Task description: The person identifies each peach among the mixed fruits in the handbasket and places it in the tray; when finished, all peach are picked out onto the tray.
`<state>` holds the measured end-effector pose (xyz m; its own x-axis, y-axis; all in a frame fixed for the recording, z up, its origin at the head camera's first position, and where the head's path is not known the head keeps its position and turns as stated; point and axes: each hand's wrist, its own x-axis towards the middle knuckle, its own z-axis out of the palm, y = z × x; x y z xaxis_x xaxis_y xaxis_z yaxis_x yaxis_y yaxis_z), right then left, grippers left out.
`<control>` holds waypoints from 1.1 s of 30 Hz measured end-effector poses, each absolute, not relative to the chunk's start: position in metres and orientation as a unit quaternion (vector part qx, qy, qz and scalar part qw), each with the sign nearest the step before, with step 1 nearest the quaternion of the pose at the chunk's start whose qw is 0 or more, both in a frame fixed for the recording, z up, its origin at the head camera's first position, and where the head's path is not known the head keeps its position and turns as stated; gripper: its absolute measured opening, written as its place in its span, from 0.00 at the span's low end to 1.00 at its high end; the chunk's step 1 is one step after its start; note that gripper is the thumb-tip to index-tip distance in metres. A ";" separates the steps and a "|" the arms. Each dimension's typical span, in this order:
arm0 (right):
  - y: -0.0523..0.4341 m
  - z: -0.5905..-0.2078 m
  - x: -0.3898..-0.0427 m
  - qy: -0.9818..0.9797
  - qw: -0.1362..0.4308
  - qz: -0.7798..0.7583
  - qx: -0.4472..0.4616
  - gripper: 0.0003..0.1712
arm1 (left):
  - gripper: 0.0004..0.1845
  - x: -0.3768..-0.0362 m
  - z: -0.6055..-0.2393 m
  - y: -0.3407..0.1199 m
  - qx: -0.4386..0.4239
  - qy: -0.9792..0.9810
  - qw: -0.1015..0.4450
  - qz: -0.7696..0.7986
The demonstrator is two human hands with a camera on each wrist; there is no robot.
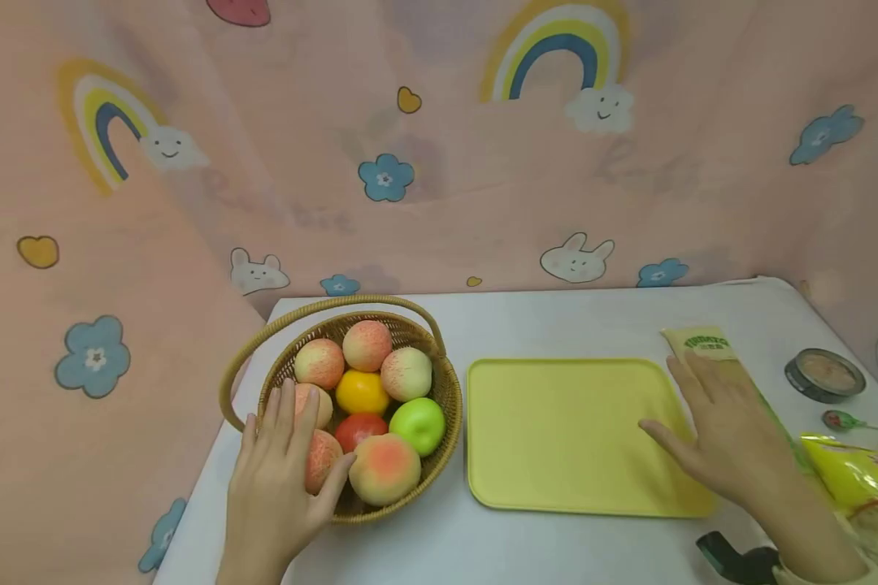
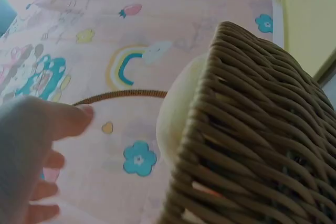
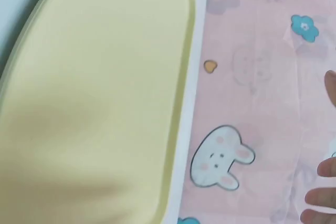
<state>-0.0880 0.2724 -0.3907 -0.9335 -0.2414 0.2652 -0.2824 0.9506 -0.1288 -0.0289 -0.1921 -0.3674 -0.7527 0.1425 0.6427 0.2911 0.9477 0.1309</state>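
Observation:
A brown wicker basket [image 1: 449, 406] with a hoop handle [image 1: 256, 341] holds several peaches [image 1: 384, 470], a green apple [image 1: 418, 426], a yellow fruit [image 1: 362, 393] and a red fruit [image 1: 361, 429]. My left hand [image 1: 274, 479] hovers over the basket's near left side, fingers extended and thumb spread, gripping nothing. In the left wrist view, the basket's woven side [image 2: 262, 119] stands apart from that hand. To the right lies a yellow tray [image 1: 571, 439] with nothing on it. My right hand [image 1: 732, 431] is held over the tray's right edge with straight, spread fingers, partly hiding a pale green packet [image 1: 706, 341].
On the right stand a round dark-rimmed tin [image 1: 825, 375], a small red-and-green wrapped lollipop [image 1: 841, 420] and a yellow snack bag [image 1: 856, 479]. A black object [image 1: 732, 561] lies below my right wrist. Behind the white table [image 1: 556, 325] hangs a pink patterned cloth [image 1: 468, 227].

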 end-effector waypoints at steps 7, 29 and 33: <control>0.241 -0.372 -0.089 -0.964 0.104 0.189 0.153 0.46 | 0.34 -0.014 -0.382 -0.213 -0.133 -0.851 0.471 -0.190; 0.113 -0.329 -0.138 -0.826 0.035 0.379 0.416 0.35 | 0.29 -0.044 -0.435 -0.283 -0.160 -0.789 0.270 -0.528; 0.083 -0.324 -0.150 -0.808 -0.003 0.389 0.443 0.34 | 0.27 -0.045 -0.440 -0.284 -0.158 -0.784 0.242 -0.550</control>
<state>-0.1504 0.0832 -0.3241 -0.6075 -0.7179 0.3399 -0.7133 0.3047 -0.6312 -0.0446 -0.2844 -0.4400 -0.8335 -0.0189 0.5521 0.5129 0.3450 0.7861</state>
